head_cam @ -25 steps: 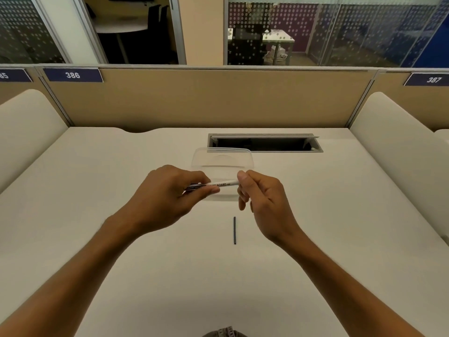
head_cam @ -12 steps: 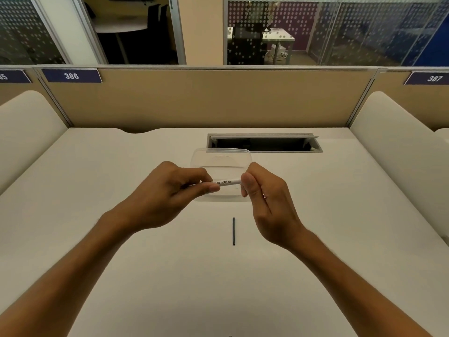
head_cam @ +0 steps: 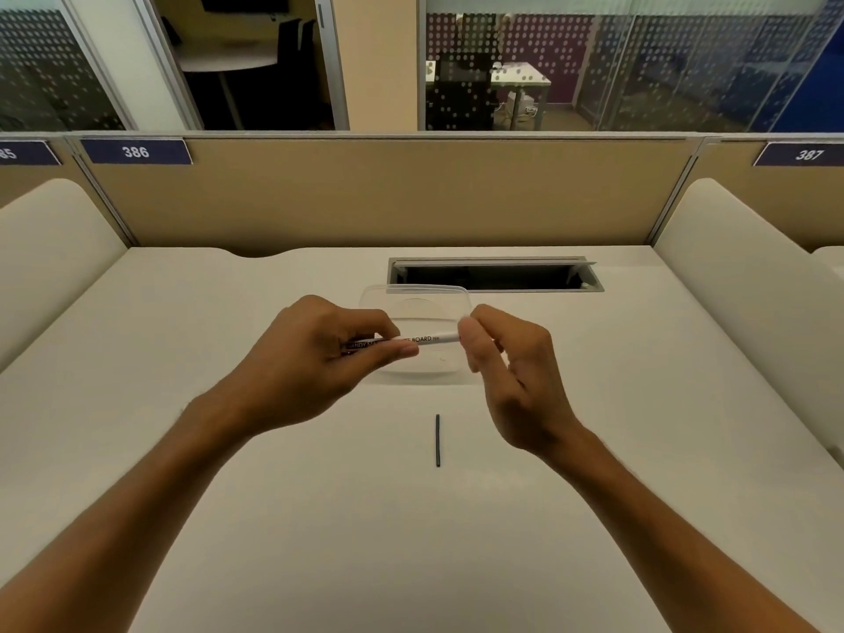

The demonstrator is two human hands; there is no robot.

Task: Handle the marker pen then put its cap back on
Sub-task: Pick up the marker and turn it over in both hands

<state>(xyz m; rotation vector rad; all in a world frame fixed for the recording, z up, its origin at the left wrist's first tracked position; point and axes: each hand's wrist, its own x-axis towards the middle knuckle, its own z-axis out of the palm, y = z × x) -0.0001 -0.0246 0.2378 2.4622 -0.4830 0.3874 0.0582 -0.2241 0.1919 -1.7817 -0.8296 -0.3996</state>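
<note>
Behind the tan partition with its numbered plates, glass walls look into other rooms; none of that bears on what we are doing. Our work sits on the pale bench (head_cam: 274, 518), which has a cable slot (head_cam: 493, 275) near its far edge. Just in front of that slot, toward the middle, lies a clear plastic lid or shallow container (head_cam: 422, 300); we cannot tell which, and our hands hover above it.

Our left hand (head_cam: 315, 358) is curled around the whiteboard marker pen (head_cam: 422, 339), thumb and fingers closed on its barrel, so that the pen lies level and points to the right. We judge this grip is meant to steady the pen while the other hand works at its end. Our right hand (head_cam: 511, 358) meets that right end with thumb and forefinger pinched together and the other fingers loosely spread. Whether the cap is between those fingertips is hidden, so we cannot say if it is on, off or halfway.

Nearer to us, well apart from both hands, a thin dark stick (head_cam: 437, 439) lies on the bench, pointing toward the far edge. It looks too slim for a cap; we cannot tell what it is.
</note>
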